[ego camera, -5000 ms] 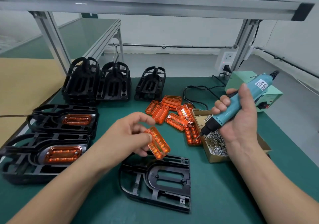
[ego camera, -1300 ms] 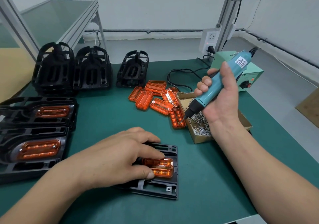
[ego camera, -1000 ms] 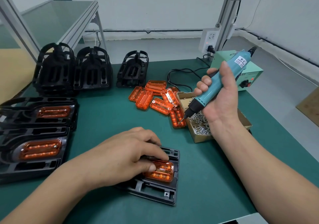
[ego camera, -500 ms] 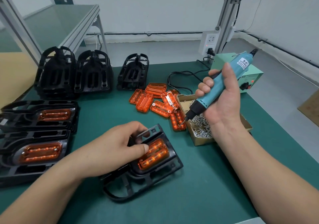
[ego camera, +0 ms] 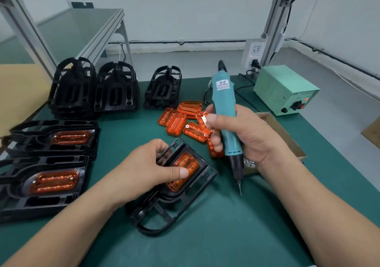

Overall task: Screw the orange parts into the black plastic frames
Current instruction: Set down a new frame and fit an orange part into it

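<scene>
A black plastic frame (ego camera: 172,209) lies slanted on the green mat in front of me, with an orange part (ego camera: 186,169) seated in its opening. My left hand (ego camera: 148,168) grips the frame's upper end, thumb pressing on the orange part. My right hand (ego camera: 242,135) grips a teal electric screwdriver (ego camera: 225,120) held nearly upright; its bit (ego camera: 239,186) points down at the mat, just right of the frame and clear of it. Loose orange parts (ego camera: 185,118) lie in a pile behind.
Two finished frames with orange parts (ego camera: 49,157) lie at the left. Stacks of empty black frames (ego camera: 115,87) stand at the back. A cardboard box of screws (ego camera: 287,141) sits behind my right hand, a green power supply (ego camera: 285,89) at back right.
My right hand swung the screwdriver from slanted over the screw box to nearly upright beside the frame. My left hand seated the orange part and turned the frame to a slant.
</scene>
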`<action>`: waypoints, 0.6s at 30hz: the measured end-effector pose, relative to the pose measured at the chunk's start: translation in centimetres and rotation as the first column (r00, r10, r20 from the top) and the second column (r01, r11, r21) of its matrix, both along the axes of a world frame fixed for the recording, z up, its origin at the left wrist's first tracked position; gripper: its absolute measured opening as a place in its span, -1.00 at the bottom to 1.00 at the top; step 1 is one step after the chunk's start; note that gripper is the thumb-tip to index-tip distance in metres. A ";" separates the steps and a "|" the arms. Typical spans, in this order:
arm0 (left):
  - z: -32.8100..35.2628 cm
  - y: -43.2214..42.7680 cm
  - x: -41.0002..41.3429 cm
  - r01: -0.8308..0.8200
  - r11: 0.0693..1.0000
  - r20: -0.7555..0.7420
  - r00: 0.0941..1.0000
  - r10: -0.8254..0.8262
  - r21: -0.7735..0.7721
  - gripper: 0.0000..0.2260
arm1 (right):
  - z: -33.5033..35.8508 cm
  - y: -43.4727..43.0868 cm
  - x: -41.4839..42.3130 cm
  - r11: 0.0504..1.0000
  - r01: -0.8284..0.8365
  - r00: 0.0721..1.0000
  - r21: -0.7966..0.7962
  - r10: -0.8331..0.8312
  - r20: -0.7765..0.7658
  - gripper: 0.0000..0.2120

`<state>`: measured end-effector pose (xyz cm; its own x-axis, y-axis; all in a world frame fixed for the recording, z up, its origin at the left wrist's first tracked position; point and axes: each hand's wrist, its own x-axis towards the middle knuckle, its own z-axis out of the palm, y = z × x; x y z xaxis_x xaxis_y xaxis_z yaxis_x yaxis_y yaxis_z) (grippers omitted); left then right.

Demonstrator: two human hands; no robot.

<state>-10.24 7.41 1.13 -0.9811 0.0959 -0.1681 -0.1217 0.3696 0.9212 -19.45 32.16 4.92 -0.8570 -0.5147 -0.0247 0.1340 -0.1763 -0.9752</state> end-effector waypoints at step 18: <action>1.0 2.3 -0.5 0.074 0.844 -0.060 0.990 -0.125 -0.530 -0.50 | -1.1 -0.2 -0.8 0.999 0.021 1.000 0.025 -0.021 -0.010 -0.77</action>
<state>-10.73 9.71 2.08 -0.9841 0.1160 -0.1343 0.0146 0.8072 0.5901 -20.22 31.92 3.81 -0.8677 -0.4962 -0.0291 0.1214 -0.1548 -0.9805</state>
